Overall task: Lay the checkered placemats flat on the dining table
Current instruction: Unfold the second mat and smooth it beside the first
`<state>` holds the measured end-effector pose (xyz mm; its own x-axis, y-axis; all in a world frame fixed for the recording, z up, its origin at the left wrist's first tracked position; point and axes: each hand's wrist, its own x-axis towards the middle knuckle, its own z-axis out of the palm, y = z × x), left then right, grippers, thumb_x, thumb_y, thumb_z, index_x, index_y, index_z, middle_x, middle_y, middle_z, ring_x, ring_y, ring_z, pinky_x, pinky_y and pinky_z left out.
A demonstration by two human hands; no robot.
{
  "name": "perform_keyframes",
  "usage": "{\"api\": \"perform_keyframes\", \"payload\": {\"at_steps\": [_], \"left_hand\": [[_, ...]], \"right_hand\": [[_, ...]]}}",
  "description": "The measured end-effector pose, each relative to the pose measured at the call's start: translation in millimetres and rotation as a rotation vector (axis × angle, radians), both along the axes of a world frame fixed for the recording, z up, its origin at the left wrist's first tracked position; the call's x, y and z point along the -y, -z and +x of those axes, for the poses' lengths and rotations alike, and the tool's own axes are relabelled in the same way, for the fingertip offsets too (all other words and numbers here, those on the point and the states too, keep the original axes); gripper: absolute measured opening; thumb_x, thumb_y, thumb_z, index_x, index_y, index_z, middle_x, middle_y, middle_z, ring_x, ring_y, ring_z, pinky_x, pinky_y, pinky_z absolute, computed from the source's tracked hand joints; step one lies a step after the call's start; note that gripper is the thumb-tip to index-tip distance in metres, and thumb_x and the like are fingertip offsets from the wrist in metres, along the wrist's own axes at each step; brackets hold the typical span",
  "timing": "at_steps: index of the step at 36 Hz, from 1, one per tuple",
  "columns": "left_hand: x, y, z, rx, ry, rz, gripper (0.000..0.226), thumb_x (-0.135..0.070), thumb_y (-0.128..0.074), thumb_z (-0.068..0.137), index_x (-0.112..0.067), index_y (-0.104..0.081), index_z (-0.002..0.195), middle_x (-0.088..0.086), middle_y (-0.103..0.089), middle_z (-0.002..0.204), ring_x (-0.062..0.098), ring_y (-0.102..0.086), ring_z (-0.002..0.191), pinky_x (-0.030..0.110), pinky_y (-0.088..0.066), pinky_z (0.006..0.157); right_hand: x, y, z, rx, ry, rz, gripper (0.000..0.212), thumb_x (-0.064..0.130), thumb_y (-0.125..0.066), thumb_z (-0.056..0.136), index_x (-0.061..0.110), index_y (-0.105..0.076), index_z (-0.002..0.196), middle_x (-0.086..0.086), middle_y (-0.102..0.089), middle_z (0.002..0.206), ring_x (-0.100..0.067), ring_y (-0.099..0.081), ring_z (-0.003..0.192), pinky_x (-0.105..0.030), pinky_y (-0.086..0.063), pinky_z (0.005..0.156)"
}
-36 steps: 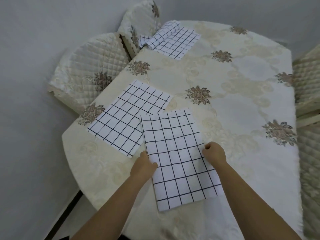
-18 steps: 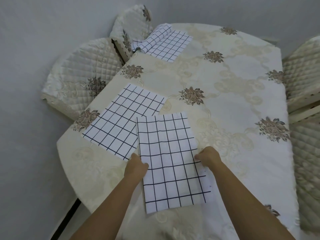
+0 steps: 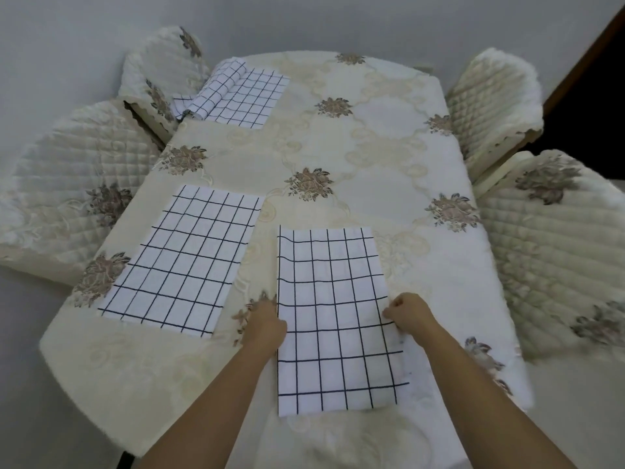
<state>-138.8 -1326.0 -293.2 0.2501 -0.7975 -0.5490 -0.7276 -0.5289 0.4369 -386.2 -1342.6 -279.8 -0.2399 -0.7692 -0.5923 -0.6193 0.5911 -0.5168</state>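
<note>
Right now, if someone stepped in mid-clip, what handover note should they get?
Left hand and right hand each grip a side edge of the near white checkered cloth placemat, lying on the cream floral-clothed dining table, slightly rippled.
Done: second white checkered placemat lies flat at left.
Left: smooth and release the near one; unroll the far checkered placemat, half rolled at the far-left edge.

Soft, even, cool light falls on the cream floral-embroidered oval table [image 3: 389, 137]; cream quilted chairs [image 3: 554, 252] around it look bowed, slightly blurred.
</note>
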Motion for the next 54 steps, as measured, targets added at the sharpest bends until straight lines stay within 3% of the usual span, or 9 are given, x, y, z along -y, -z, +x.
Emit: {"api": "perform_keyframes", "payload": {"at_steps": [2, 5, 8, 13, 21, 32, 39, 47, 54], "left_hand": [[3, 2, -10, -0.034, 0.041, -0.017, 0.021, -0.003, -0.047, 0.089, 0.004, -0.055, 0.107, 0.015, -0.06, 0.097, 0.03, -0.061, 0.09, 0.032, -0.046, 0.07], [4, 4, -18, -0.008, 0.093, -0.024, 0.002, -0.009, -0.05, 0.089, -0.008, -0.051, 0.087, 0.003, -0.054, 0.076, 0.021, -0.053, 0.075, 0.028, -0.038, 0.058], [4, 8, -22, 0.017, 0.1, -0.061, 0.015, -0.013, -0.053, 0.088, -0.014, -0.045, 0.075, -0.003, -0.046, 0.067, 0.015, -0.047, 0.065, 0.026, -0.031, 0.053], [2, 9, -24, 0.037, 0.102, -0.093, 0.006, -0.017, -0.055, 0.088, -0.012, -0.052, 0.089, 0.0, -0.054, 0.077, 0.019, -0.051, 0.072, 0.025, -0.035, 0.063], [0, 8, -22, 0.042, 0.117, -0.094, 0.007, -0.018, -0.05, 0.092, -0.011, -0.051, 0.094, 0.004, -0.055, 0.087, 0.02, -0.051, 0.08, 0.026, -0.036, 0.068], [-2, 9, -17, -0.049, 0.074, -0.088, 0.003, -0.017, -0.05, 0.093, -0.014, -0.05, 0.094, 0.003, -0.056, 0.091, 0.02, -0.051, 0.083, 0.025, -0.036, 0.072], [-3, 11, -13, -0.12, 0.051, -0.097, 0.003, -0.015, -0.052, 0.093, -0.013, -0.054, 0.093, 0.005, -0.058, 0.088, 0.025, -0.057, 0.086, 0.034, -0.048, 0.081], [-1, 13, -13, -0.083, 0.043, -0.084, 0.011, -0.013, -0.051, 0.092, -0.011, -0.06, 0.096, 0.011, -0.066, 0.1, 0.028, -0.061, 0.093, 0.029, -0.044, 0.075], [-1, 11, -15, -0.046, 0.054, -0.086, 0.007, -0.014, -0.05, 0.093, -0.013, -0.057, 0.091, 0.009, -0.066, 0.096, 0.026, -0.06, 0.084, 0.029, -0.044, 0.072]], "right_hand": [[-11, 0, -11, -0.013, 0.046, 0.001, 0.031, 0.008, -0.061, 0.083, 0.014, -0.041, 0.059, 0.0, -0.043, 0.058, -0.012, -0.041, 0.054, -0.023, -0.03, 0.048], [-24, -1, -20, -0.054, 0.075, 0.012, 0.037, 0.008, -0.062, 0.082, 0.014, -0.038, 0.054, -0.001, -0.04, 0.055, -0.014, -0.038, 0.051, -0.024, -0.027, 0.049], [-35, -1, -26, -0.069, 0.094, 0.024, 0.04, 0.009, -0.062, 0.081, 0.014, -0.036, 0.052, -0.002, -0.038, 0.052, -0.014, -0.036, 0.048, -0.024, -0.027, 0.048], [-46, 3, -29, -0.061, 0.109, 0.039, 0.025, 0.013, -0.061, 0.084, 0.011, -0.047, 0.064, -0.001, -0.047, 0.058, -0.013, -0.044, 0.054, -0.023, -0.032, 0.049], [-48, 8, -30, -0.071, 0.124, 0.01, 0.039, 0.014, -0.058, 0.088, 0.013, -0.042, 0.052, -0.001, -0.044, 0.05, -0.013, -0.042, 0.046, -0.021, -0.031, 0.044], [-47, 11, -34, -0.078, 0.113, -0.014, 0.039, 0.012, -0.055, 0.089, 0.012, -0.039, 0.054, -0.004, -0.042, 0.053, -0.015, -0.04, 0.049, -0.024, -0.033, 0.046], [-49, 12, -34, -0.077, 0.116, 0.002, 0.034, 0.012, -0.053, 0.089, 0.011, -0.041, 0.057, -0.004, -0.044, 0.056, -0.016, -0.042, 0.051, -0.027, -0.039, 0.051], [-49, 13, -32, -0.097, 0.124, -0.013, 0.03, 0.015, -0.052, 0.091, 0.011, -0.043, 0.063, -0.003, -0.046, 0.06, -0.015, -0.044, 0.054, -0.028, -0.041, 0.061], [-48, 14, -29, -0.123, 0.115, -0.022, 0.016, 0.017, -0.052, 0.092, 0.004, -0.051, 0.082, -0.004, -0.05, 0.067, -0.023, -0.051, 0.07, -0.031, -0.043, 0.064]]}}
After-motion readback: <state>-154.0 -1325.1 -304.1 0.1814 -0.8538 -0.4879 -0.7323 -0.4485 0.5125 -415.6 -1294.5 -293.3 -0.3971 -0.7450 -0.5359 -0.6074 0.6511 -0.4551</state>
